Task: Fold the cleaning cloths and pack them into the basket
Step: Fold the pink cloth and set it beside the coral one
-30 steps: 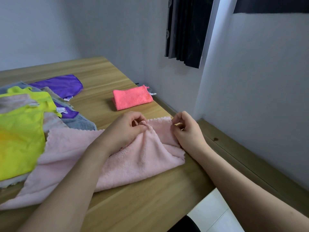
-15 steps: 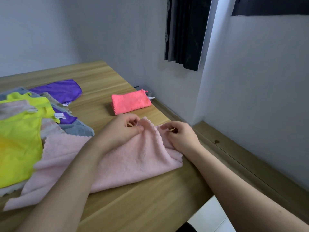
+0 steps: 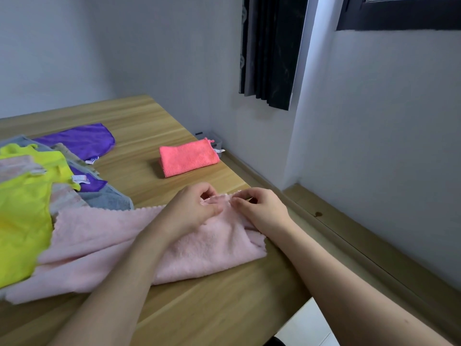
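Observation:
A pale pink cloth [image 3: 104, 240] lies spread and bunched on the wooden table [image 3: 224, 308]. My left hand [image 3: 192, 211] and my right hand [image 3: 262, 208] both pinch its far scalloped edge, close together near the table's right side. A folded coral-pink cloth [image 3: 188, 158] rests farther back by the wall. To the left lies a heap of unfolded cloths: a yellow cloth [image 3: 22, 211], a purple cloth [image 3: 79, 141] and a grey cloth [image 3: 107, 199]. No basket is in view.
The table's right edge runs along a grey wall with a wooden ledge [image 3: 349, 236] below it. A dark curtain [image 3: 269, 51] hangs above. White floor [image 3: 311, 328] shows past the table's front corner.
My two hands have drawn closer together along the pink cloth's far edge, gathering it. The view has shifted slightly.

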Tool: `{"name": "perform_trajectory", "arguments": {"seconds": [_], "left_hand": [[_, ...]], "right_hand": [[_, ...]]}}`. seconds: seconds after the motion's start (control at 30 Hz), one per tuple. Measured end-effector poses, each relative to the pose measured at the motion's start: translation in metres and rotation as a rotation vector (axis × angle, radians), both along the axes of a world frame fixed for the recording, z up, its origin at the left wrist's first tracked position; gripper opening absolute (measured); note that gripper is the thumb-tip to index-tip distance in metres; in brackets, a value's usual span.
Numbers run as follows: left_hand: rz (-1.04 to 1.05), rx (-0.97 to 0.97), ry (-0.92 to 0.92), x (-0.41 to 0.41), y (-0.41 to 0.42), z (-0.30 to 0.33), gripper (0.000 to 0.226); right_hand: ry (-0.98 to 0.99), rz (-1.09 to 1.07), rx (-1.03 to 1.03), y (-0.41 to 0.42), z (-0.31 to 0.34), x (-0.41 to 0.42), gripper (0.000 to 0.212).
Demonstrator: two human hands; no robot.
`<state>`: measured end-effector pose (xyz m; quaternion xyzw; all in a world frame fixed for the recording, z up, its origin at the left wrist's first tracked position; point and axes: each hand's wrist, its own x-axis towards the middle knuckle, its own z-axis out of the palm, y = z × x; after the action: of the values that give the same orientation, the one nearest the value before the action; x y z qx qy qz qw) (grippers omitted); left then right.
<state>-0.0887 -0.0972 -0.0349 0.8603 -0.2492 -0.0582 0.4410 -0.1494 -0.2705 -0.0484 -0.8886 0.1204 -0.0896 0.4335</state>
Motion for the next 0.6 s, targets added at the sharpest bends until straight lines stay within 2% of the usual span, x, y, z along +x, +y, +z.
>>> {"name": "perform_trajectory", "arguments": {"seconds": [0.13,0.3,0.43,0.53,0.6], "left_hand": [[0.031,-0.007,-0.015,0.0019,-0.0008,-0.0008,0.015],[0.052,-0.193,0.022,0.0001,-0.0004,0.0021,0.019],[0.047,-0.226,0.026,0.0009,-0.0009,0.0024,0.019],[0.011,-0.212,0.069,0.0001,-0.0017,0.0018,0.015],[-0.018,-0.134,0.115,0.0031,0.0018,0.0021,0.021]], "right_hand": [[0.017,0.007,0.075,0.0002,-0.0016,0.0018,0.018],[0.036,0.007,0.072,0.0018,0.0016,-0.0011,0.018],[0.019,0.051,0.138,0.0000,0.0002,-0.0034,0.031],[-0.010,0.076,0.166,-0.0032,-0.0026,-0.0037,0.018],[-0.035,0.056,0.192,-0.0040,-0.0026,-0.0045,0.007]]}}
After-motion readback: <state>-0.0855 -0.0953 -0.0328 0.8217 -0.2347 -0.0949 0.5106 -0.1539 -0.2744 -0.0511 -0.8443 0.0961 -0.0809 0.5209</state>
